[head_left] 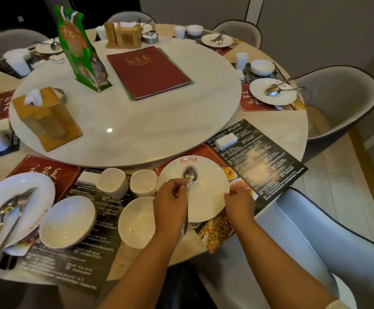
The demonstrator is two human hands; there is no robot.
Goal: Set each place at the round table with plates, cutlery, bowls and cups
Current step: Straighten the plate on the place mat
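Left hand [170, 200] is pinching a spoon [188, 192] by its handle, laying it w/ bowl end on the near-right plate [206, 190]. Right hand [239, 202] is gripping that plate's right rim, steadying it. Step: cutlery for this place. Next: prob. let go, then shift the bowl [135, 221] & two cups [125, 182] crowding plate's left. Open room right, on the placemat [261, 152]; table edge [302, 139] beyond.

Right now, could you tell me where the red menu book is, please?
The red menu book lies flat on the turntable, toward its far side, just right of the tall green packet and in front of the wooden napkin holder.
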